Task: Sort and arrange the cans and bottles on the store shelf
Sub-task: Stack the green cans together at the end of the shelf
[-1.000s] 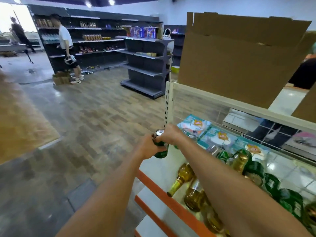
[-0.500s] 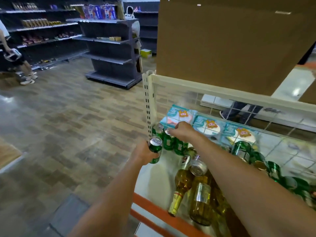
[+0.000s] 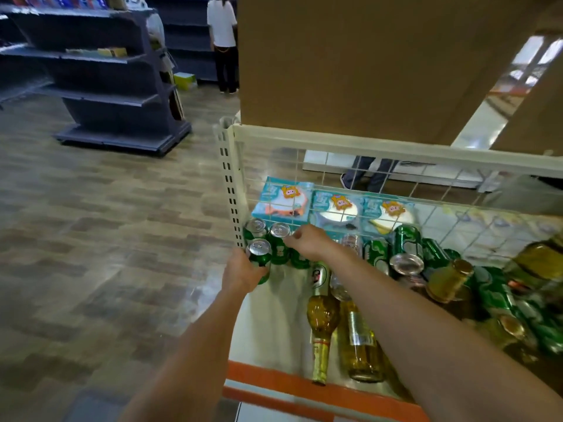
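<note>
"Standing cans up in the back-left corner: how far along is the person?"

"Barely begun. The left hand [image 3: 240,274] is wrapped round a green can [image 3: 259,255], upright at the left edge of the shelf [image 3: 274,315], just in front of two upright cans [image 3: 279,231]. The right hand [image 3: 307,242] sits curled over that row (whether it grips one, the view doesn't show)."

"And what's left?"

"Most of it: a heap of green cans [image 3: 405,248] lies tumbled to the right, and the bottles [image 3: 323,318] lie flat."
</note>
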{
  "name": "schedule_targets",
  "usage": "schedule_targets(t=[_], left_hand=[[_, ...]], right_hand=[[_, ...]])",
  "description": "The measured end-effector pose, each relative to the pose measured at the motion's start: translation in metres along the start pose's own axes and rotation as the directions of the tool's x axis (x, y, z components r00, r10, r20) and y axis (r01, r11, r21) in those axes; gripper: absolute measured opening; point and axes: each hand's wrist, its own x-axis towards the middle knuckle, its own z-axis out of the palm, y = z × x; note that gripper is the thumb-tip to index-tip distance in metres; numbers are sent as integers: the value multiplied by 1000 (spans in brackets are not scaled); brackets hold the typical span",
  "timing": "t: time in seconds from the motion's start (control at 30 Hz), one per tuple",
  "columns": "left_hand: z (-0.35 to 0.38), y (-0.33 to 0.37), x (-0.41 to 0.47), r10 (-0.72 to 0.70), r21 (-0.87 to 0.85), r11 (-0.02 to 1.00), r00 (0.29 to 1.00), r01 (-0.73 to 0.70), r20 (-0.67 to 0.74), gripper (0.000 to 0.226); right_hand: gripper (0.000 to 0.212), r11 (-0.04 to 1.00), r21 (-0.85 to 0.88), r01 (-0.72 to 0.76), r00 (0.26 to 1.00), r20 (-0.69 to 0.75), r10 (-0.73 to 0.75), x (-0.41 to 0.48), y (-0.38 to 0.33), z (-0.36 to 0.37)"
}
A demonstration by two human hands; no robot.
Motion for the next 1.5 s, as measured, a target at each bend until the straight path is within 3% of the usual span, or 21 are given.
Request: schedule_targets(t=[0.17, 0.3, 0.47, 0.53, 0.6, 0.73, 0.8, 0.97, 1.07, 1.3, 1.5], left_hand=[[4, 1, 1, -12, -81, 997, 1000, 12, -10, 45], [5, 8, 7, -9, -34, 999, 999, 11, 42, 45], [-16, 25, 8, 27, 10, 1000, 992, -29, 120, 60], [-29, 32, 12, 95, 33, 994, 979, -103, 178, 67], [-41, 45, 13, 146, 93, 981, 962, -171, 233, 68], [-74, 97, -6, 254, 248, 912, 923, -328, 287, 40], [-81, 131, -18, 322, 254, 875, 887, -413, 332, 41], [-84, 229, -65, 499, 372, 674, 764, -638, 409, 43], [-69, 279, -104, 522, 391, 573, 689, -720, 503, 40], [-1, 362, -207, 581, 390, 363, 532, -847, 615, 36], [98, 408, -321, 554, 267, 344, 424, -900, 717, 42]], right_hand=[[31, 999, -40, -35, 999, -15, 34, 0, -2, 11], [42, 996, -62, -71, 997, -17, 70, -2, -4, 18], [36, 990, -94, -100, 995, -11, 100, -15, -11, 20], [24, 991, -84, -103, 994, -44, 100, -21, -18, 14], [27, 990, -101, -103, 993, -76, 95, -27, -26, 2], [35, 975, -191, -114, 983, -165, 82, -50, -39, -36], [38, 969, -213, -126, 973, -219, 78, -65, -39, -60], [37, 945, -259, -202, 942, -315, 115, -106, -32, -117], [38, 920, -305, -244, 923, -364, 124, -139, -11, -150], [37, 891, -234, -388, 828, -512, 226, -260, 71, -221], [43, 861, -126, -493, 779, -504, 373, -393, 177, -252]])
